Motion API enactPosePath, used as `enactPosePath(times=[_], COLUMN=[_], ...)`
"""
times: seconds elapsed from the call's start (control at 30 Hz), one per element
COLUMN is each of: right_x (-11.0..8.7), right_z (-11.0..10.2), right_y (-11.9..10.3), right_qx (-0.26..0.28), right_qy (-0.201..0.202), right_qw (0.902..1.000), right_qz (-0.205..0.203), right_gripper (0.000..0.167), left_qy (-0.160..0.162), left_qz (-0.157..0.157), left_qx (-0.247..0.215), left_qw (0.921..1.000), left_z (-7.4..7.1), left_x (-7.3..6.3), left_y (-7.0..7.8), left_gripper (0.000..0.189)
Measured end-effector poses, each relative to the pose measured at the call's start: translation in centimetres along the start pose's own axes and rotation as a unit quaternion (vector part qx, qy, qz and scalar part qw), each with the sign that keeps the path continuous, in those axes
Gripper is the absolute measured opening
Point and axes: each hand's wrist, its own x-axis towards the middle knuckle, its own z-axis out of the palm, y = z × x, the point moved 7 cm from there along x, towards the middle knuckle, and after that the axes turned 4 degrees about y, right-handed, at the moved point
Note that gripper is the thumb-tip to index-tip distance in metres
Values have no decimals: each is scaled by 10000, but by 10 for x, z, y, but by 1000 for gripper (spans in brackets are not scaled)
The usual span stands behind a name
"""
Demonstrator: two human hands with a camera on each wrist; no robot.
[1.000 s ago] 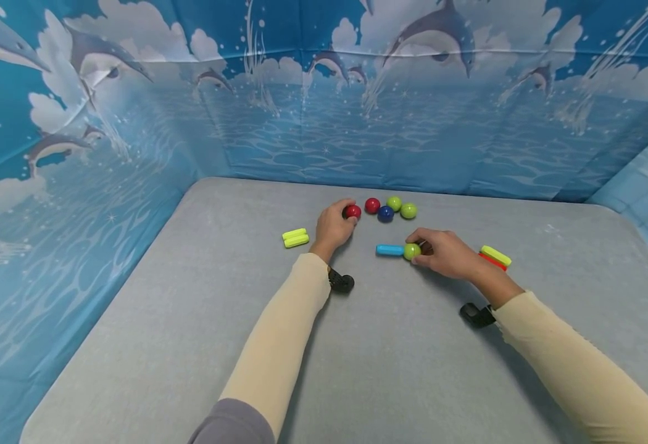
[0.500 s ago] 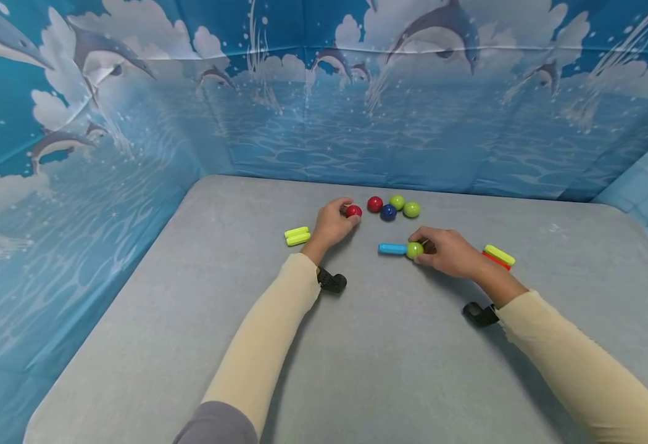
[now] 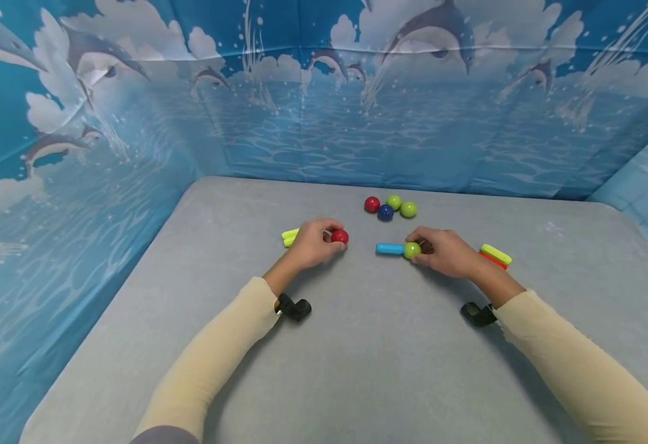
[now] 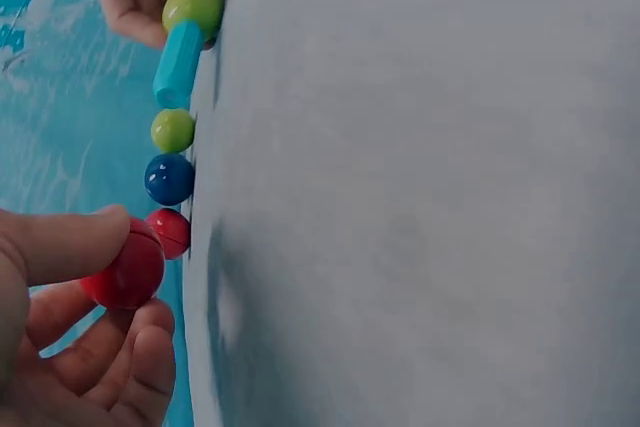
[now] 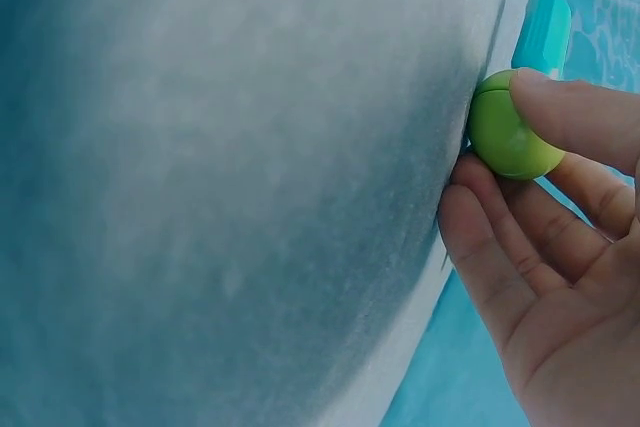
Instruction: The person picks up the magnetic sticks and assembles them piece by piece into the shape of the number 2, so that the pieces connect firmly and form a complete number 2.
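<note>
Two yellow bars (image 3: 289, 234) lie partly hidden by your left grip (image 3: 311, 245), which pinches a red ball (image 3: 340, 237). Farther back on the grey desk (image 3: 379, 357) sit a second red ball (image 3: 372, 205), a dark blue ball (image 3: 385, 213) and two lime balls (image 3: 408, 209). Nearer you, a light blue stick (image 3: 389, 248) touches a green ball (image 3: 411, 250) pinched in your right grip (image 3: 445, 253); just beyond that wrist lie a single yellow bar (image 3: 496, 254) and a red bar (image 3: 493, 261).

The stick (image 3: 389, 248) is blue, one ball (image 3: 340, 237) red, another ball (image 3: 411, 250) green.
</note>
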Motion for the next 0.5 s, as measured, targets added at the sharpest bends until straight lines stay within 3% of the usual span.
enactPosePath(times=[0.17,0.5], right_x=[0,0], right_z=[0,0], right_y=[0,-1], right_qx=[-4,-29], right_qy=[23,-20], right_qw=[10000,10000], right_qz=[-14,21], right_gripper=[31,32], left_qy=[-223,-117], left_qz=[115,73], left_qx=[78,-21], left_qw=[9997,9999], left_z=[-2,-11], left_x=[-16,-27], left_y=[-2,-5], left_gripper=[39,38])
